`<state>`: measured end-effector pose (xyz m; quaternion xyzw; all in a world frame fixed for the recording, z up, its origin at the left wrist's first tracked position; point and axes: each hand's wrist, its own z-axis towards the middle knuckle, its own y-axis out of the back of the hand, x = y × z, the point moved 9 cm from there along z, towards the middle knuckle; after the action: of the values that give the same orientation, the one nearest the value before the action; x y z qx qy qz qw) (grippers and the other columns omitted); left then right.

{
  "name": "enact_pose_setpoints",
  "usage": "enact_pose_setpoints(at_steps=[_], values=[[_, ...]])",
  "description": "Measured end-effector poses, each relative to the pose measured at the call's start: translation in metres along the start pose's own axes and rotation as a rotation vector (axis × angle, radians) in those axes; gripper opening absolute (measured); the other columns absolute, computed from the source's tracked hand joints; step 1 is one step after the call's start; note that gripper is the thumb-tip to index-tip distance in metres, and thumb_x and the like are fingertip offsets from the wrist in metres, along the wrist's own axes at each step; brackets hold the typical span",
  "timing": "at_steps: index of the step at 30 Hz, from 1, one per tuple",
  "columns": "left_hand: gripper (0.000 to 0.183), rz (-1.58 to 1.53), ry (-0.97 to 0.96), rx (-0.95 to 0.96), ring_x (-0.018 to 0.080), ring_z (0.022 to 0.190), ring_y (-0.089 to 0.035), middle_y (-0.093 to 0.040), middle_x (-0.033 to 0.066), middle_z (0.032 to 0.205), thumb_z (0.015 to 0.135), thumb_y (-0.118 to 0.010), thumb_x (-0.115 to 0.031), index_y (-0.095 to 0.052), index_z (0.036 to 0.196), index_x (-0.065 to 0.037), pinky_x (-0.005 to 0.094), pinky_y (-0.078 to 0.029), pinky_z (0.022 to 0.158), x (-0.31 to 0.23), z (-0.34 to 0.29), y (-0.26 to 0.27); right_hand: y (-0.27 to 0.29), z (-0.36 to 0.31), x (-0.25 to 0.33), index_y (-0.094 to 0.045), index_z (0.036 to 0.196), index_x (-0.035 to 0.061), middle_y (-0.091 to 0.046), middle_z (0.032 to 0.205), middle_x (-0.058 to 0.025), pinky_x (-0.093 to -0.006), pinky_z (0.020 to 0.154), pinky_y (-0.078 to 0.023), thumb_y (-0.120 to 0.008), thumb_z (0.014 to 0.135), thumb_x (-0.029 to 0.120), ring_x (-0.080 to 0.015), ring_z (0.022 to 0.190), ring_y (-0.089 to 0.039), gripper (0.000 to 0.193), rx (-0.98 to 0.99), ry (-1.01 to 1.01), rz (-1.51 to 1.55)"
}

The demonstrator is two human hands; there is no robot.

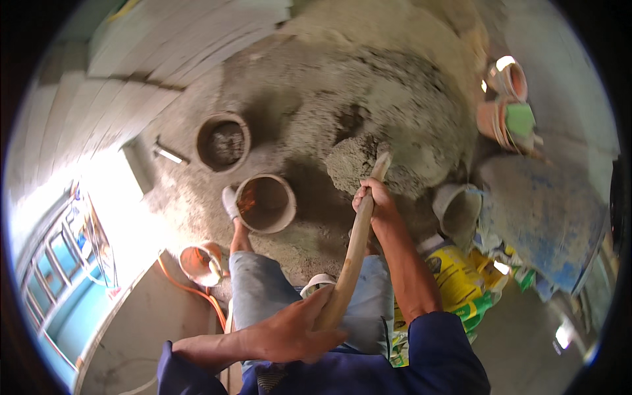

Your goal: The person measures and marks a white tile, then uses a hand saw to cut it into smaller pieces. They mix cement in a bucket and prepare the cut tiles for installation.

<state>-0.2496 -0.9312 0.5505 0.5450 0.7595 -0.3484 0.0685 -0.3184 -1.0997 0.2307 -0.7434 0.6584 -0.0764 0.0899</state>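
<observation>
My right hand (372, 197) is wrapped round a long pale wooden tool handle (357, 240), close to its far end. Lower down, at my waist, my left hand (295, 330) grips the near end of the same handle, thumb on top. A lump of wet grey mortar (349, 163) sits at the handle's far end and hides the tool's head, so its kind cannot be made out. Beyond it spreads a broad heap of mixed mortar (421, 112) on the floor. Left of the handle stands an empty-looking bucket (293, 209); another bucket (200, 141) behind it has mortar inside.
My shoe (230, 203) is beside the nearer bucket. An orange bucket (189, 268) and orange hose (209, 299) lie left. At right are a grey bucket (442, 209), a blue-stained barrel (546, 210), yellow-green sacks (454, 273) and stacked pots (490, 122). Boards (178, 39) lean far left.
</observation>
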Motion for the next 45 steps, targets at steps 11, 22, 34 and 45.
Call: enact_pose_setpoints(at_steps=[11,22,34,45], values=[[0.063,0.154,0.251,-0.416,0.0293,0.086,-0.071,-0.07,0.0167,0.09,0.08,-0.081,-0.026,-0.054,0.134,-0.007,0.0411,-0.054,0.078,0.228,-0.242,0.153,-0.241,0.003,-0.256,-0.05,0.087,0.0117,-0.051,0.07,-0.0007,-0.0381,0.055,-0.049,-0.067,0.086,0.011,-0.0178,0.057,-0.052,0.017,0.147,0.057,-0.158],[0.015,0.575,0.228,-1.061,0.0385,0.079,-0.068,-0.07,0.0158,0.083,0.083,-0.066,-0.013,-0.072,0.097,-0.011,0.0495,-0.054,0.073,0.438,-0.098,0.295,-0.268,0.051,-0.255,-0.051,0.072,0.0139,-0.048,0.066,-0.0018,-0.0432,0.068,-0.047,-0.066,0.075,0.012,-0.0197,0.062,-0.049,0.015,0.235,0.286,-0.214],[0.051,-0.302,-0.227,-0.599,0.0175,0.084,-0.058,-0.062,0.0127,0.091,0.089,-0.077,-0.018,-0.052,0.13,-0.001,0.0385,-0.052,0.075,0.231,0.209,0.024,-0.061,0.147,0.016,-0.05,0.089,0.0095,-0.053,0.064,-0.0049,-0.0368,0.037,-0.044,-0.071,0.088,0.013,-0.018,0.043,-0.052,0.021,-0.247,0.433,-0.917],[0.03,-0.032,-0.216,-0.696,0.0517,0.081,-0.065,-0.066,0.0299,0.083,0.089,-0.068,-0.018,-0.053,0.11,-0.003,0.0551,-0.051,0.067,0.213,0.262,0.047,-0.061,0.104,0.099,-0.047,0.102,0.0093,-0.05,0.059,-0.0029,-0.0329,0.036,-0.043,-0.068,0.09,0.014,-0.0162,0.041,-0.05,0.025,-0.064,0.645,-0.648]])
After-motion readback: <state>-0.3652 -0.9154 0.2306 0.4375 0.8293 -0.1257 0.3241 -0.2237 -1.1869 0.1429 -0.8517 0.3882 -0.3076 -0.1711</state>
